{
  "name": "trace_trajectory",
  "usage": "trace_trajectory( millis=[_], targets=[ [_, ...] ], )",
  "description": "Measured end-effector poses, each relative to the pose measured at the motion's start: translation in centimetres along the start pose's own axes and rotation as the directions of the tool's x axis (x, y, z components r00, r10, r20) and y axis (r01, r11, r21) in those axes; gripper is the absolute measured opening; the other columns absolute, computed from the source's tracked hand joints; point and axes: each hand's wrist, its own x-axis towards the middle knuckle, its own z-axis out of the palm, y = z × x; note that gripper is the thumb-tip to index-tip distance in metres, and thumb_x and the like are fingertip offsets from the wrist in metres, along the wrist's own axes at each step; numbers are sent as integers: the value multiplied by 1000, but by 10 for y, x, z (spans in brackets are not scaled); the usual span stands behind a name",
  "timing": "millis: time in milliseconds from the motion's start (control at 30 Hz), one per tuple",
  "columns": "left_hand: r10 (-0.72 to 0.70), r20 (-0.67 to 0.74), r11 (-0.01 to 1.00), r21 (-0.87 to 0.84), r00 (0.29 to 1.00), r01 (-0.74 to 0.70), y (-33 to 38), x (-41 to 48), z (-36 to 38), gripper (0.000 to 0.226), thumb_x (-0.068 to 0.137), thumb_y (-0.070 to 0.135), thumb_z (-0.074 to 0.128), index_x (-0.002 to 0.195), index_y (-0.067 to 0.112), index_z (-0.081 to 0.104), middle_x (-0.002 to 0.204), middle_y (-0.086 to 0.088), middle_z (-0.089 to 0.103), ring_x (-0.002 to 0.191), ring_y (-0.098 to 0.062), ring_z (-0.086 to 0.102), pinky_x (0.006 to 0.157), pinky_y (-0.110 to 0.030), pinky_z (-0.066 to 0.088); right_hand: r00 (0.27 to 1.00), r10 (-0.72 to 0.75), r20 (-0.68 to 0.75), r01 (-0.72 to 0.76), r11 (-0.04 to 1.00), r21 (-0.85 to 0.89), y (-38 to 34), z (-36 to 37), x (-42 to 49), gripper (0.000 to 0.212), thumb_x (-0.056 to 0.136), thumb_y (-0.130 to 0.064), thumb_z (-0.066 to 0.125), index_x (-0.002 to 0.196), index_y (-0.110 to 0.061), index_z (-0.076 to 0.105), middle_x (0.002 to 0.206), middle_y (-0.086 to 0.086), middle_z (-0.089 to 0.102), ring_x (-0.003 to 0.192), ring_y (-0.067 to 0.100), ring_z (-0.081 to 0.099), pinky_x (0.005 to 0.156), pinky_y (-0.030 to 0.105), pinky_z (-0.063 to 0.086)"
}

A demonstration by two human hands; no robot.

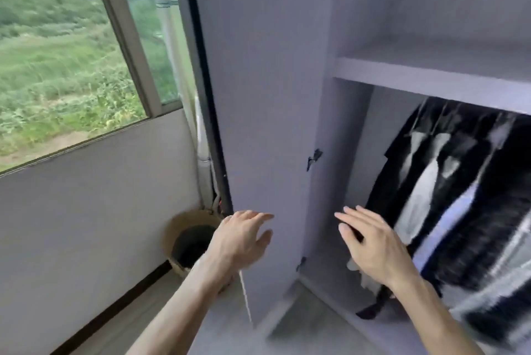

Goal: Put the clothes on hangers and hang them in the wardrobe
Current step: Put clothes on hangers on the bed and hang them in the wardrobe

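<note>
Standing by the window (pixel 71 53), I see the wardrobe (pixel 324 176) open, its door (pixel 258 96) swung out toward the wall, and the clothes (pixel 459 196) already inside hang in a dark row with pale and striped patches just under the shelf (pixel 431 73). The left hand (pixel 244 239) is held flat with fingers straight and slightly spread, close to the lower edge of the door; whether it touches the panel I cannot tell. The right hand (pixel 370 245) is likewise spread, palm down, in front of the hanging row and near its nearest garment, with nothing gripped that I can make out (a dark patch shows by its fingers, too blurred to name). Neither hand carries a garment or hanger. These clothes look soft, light and limp, so I would judge they sag and slide if taken by the cloth; the better hold is at the hanger's hook or neck, or across the shoulders, though the hangers themselves are too smeared to pick out. Each garment's long axis runs from collar to hem, top end up under the shelf and hem toward the wardrobe floor, slanting in this wide view. A small pale and dark heap (pixel 370 308) lies on the wardrobe floor below the right wrist. A round basket (pixel 172 228) stands on the floor beside the door.
</note>
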Motion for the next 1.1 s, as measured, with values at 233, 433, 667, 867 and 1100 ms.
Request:
trace_trajectory(
  millis=[233, 433, 667, 867, 1100],
  targets=[
    [212, -27, 977, -18, 977, -212, 110, 116, -27, 43, 100, 41, 44, 143, 41, 45, 146, 12, 49, 135, -16, 45, 106, -34, 41, 958, 133, -253, -151, 987, -54, 66, -109, 39, 33, 98, -34, 54, 128, -27, 66, 136, -8, 60, 138, 13, 41, 113, 21, 24],
    [309, -76, 945, -90, 948, -315, 158, 192, -42, 47, 101, 41, 46, 147, 39, 41, 146, 9, 49, 128, -20, 51, 105, -37, 43, 890, 116, -441, -210, 963, -170, 88, -184, 81, 37, 100, -34, 51, 134, -24, 62, 143, -4, 55, 141, 18, 36, 115, 27, 22],
    [415, -64, 884, -208, 908, -419, 184, 294, -22, 56, 100, 41, 47, 153, 35, 29, 157, 10, 33, 138, -18, 42, 108, -37, 42, 778, 94, -622, -402, 834, -377, 124, -242, 140, 50, 100, -45, 39, 142, -22, 51, 150, 6, 46, 145, 26, 29, 118, 46, 27],
    [380, 19, 864, -364, 925, -347, 208, 364, 25, 60, 101, 39, 47, 155, 29, 23, 160, 4, 25, 142, -20, 34, 112, -42, 39, 766, 207, -609, -572, 653, -497, 179, -230, 168, 56, 98, -52, 18, 150, -36, 33, 160, 3, 30, 150, 25, 16, 120, 55, 14],
    [239, 211, 781, -622, 948, -59, 248, 415, 94, 62, 103, 41, 44, 157, 27, 17, 158, -6, 28, 139, -28, 40, 111, -40, 37, 652, 43, -757, -630, 586, -510, 226, -200, 186, 55, 99, -43, 35, 152, -30, 32, 158, 9, 28, 149, 31, 16, 120, 58, 7]
  ],
)
